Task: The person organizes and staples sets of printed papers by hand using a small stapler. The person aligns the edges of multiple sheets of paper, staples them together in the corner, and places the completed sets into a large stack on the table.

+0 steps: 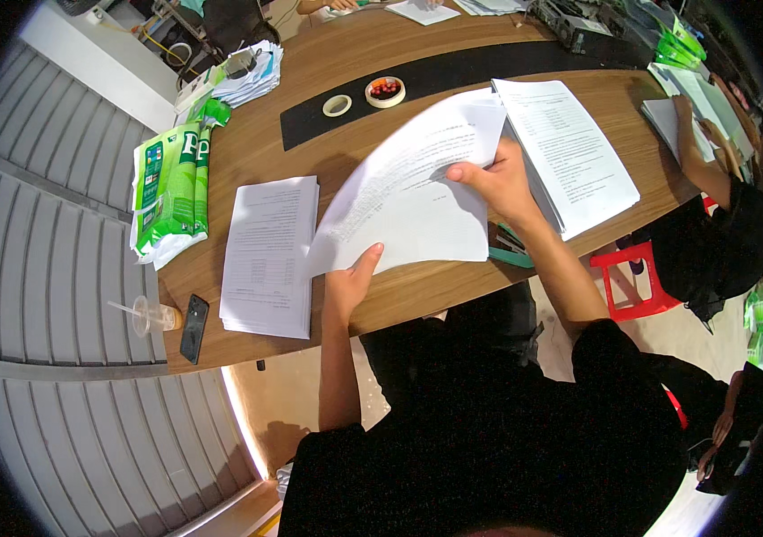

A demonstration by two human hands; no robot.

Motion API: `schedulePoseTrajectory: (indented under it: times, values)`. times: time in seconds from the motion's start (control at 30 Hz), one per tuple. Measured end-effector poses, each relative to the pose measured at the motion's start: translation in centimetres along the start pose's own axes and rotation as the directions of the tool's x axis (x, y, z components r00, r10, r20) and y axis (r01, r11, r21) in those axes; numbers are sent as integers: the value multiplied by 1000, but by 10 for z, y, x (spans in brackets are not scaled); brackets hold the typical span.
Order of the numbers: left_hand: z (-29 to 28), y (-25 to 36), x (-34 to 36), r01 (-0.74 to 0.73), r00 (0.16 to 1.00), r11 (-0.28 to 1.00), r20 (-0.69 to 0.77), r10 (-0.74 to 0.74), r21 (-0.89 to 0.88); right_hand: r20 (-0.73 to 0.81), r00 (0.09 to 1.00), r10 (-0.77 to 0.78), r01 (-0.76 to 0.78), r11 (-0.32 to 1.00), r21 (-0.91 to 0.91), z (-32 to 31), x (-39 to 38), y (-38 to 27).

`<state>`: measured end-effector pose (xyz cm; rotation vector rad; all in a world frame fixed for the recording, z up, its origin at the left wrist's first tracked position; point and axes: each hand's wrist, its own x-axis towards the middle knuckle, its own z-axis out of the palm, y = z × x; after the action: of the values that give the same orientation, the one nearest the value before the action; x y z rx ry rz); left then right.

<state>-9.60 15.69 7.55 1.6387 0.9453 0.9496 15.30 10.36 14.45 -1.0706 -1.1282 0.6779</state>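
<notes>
A bent sheaf of printed paper (pixel 408 197) is held up between my two hands over the table's near edge. My left hand (pixel 351 285) grips its lower left corner, thumb on top. Along the right side, my right hand (pixel 500 183) pinches the sheaf with the thumb across the printed face; the fingers behind are hidden. A neat stack of printed sheets (pixel 270 255) lies on the table to the left. Close to my right hand lies another printed stack (pixel 570 148), its edges slightly uneven. Partly covered by the sheaf is a green tray-like object (pixel 511 252).
Tape rolls (pixel 337 106) rest on a black strip (pixel 453 76), one holding small red things (pixel 386 89). Green-and-white paper packs (pixel 171 192), a phone (pixel 193 328) and a plastic cup (pixel 150 317) stand left. Co-workers' hands (pixel 711 134) handle papers at right; a red stool (pixel 637 282) stands below.
</notes>
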Motion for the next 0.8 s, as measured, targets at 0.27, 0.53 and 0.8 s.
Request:
schedulePoseTrajectory:
  times: [0.27,0.53,0.8]
  values:
    - [-7,29,5,-81,995,977,-68,69,-199,12,997,-71,71,991,-109,-2,-4,-3]
    - [2,19,25,-364,894,929,-255,367,63,22,997,78,-77,996,-34,4,-21,29]
    - [-2,42,26,-215,963,976,-175,204,-42,-54,987,148,-147,989,21,5,-24,26]
